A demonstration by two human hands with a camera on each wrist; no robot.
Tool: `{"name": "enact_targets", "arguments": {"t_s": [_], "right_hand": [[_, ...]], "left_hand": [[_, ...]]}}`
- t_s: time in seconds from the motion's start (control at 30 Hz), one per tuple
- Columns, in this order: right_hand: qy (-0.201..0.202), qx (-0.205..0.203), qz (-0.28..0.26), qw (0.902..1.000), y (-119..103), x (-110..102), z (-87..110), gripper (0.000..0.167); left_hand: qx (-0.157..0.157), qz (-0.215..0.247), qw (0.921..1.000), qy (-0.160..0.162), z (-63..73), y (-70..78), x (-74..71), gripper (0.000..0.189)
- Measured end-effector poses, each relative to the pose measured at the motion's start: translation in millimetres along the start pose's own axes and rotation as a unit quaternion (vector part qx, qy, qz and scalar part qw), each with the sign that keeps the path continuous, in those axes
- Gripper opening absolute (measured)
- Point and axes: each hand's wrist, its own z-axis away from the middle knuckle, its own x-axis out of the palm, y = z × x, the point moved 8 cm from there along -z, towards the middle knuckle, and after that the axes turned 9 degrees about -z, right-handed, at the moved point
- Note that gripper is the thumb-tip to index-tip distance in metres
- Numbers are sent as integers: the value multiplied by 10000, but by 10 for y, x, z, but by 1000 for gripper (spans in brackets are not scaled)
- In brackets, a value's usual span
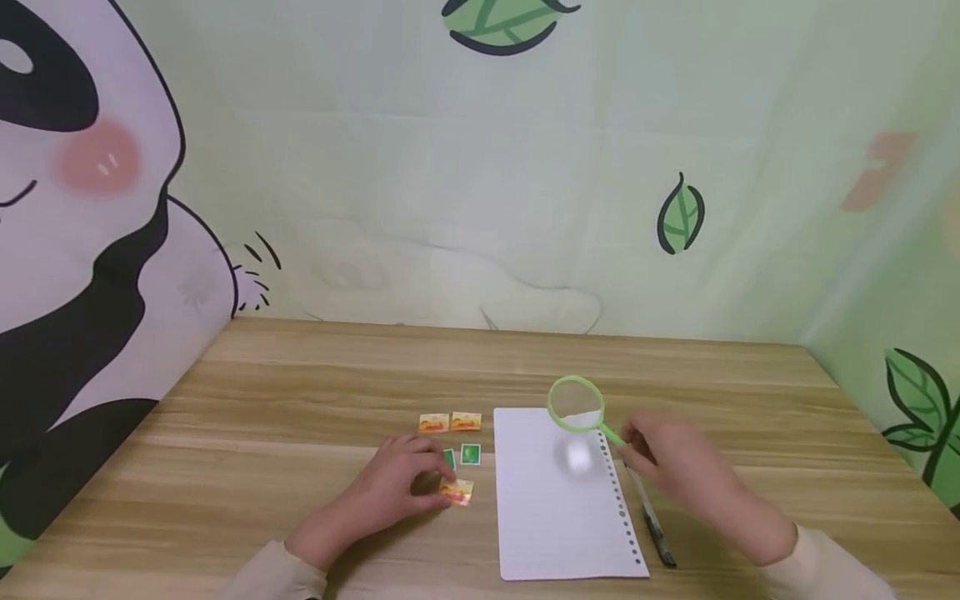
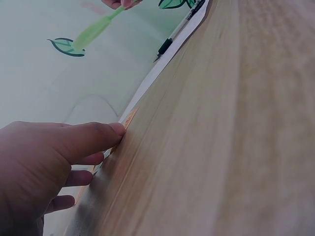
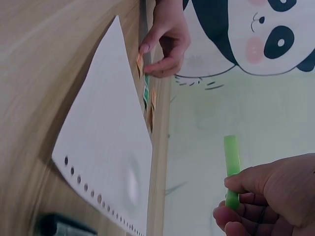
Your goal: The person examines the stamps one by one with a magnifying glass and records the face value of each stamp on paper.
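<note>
My right hand (image 1: 678,454) pinches the handle of a green magnifying glass (image 1: 575,403) and holds it above the upper part of a lined sheet (image 1: 555,508). A bright spot lies on the paper beneath the lens. In the right wrist view, thumb and fingertips close round the green handle (image 3: 231,157). My left hand (image 1: 390,483) is low over the table, its thumb and index finger at two edges of an orange stamp (image 1: 461,493). Just beyond, a green stamp (image 1: 470,454) lies beside another partly hidden by the fingers. Two orange stamps (image 1: 466,422) lie farther back.
A black and clear pen (image 1: 657,529) lies along the sheet's right side, beside its punched holes. The wooden table (image 1: 300,375) ends at a printed backdrop (image 1: 420,208) with a panda and leaves.
</note>
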Motion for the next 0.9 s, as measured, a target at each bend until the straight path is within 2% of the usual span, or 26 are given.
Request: {"name": "enact_targets", "arguments": {"t_s": [0.2,0.4,0.57,0.9], "right_hand": [[45,-429,-96,9990,-270,91,6,15],[-153,-772,-282,9965,-481,257,34,16],[-312,-950,-403,9942,-607,388,49,15],[-493,-1366,-305,9889,-801,606,86,13]], "left_hand": [[3,-30,10000,-20,4,-3,-3,17],[33,21,10000,27,8,-8,0,17],[48,-7,10000,52,4,-19,7,17],[61,-117,9999,46,11,-14,-20,20]]}}
